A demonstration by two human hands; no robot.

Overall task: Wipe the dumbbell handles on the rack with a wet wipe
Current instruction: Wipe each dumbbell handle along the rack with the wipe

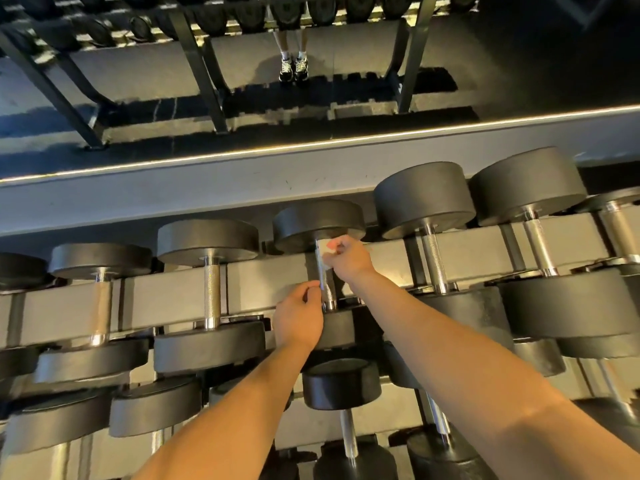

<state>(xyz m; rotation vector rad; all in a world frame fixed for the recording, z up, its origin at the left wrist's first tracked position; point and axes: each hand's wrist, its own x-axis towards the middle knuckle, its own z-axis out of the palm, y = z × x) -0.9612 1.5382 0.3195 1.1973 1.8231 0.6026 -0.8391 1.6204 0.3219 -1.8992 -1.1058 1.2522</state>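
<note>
Now: wet wipe [323,251] sits on the middle dumbbell [318,223], top row of the rack [270,282].
Right hand [349,256]: my fingers clamp the wipe round the handle's [326,284] upper end.
Left hand [299,318]: curled at the handle's lower end; can't tell if it's gripping.

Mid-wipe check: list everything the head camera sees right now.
top-row dumbbells: seven, the end ones cut off; black heads, silver handles; across the rack.
lower dumbbells: several, partly hidden; black; under the top row.
handle: one, silver, middle top-row dumbbell.
wet wipe: one, white, wrapped on that handle's far end.
rack: one, grey, holds all the dumbbells.
light strip: one, warm white, along the ledge behind.
mirror: one, dark, above the ledge.
shoes: one pair, black and white, reflected in the mirror.
right hand: grips the wet wipe.
left hand: fingers curled at the handle's near end.
</note>
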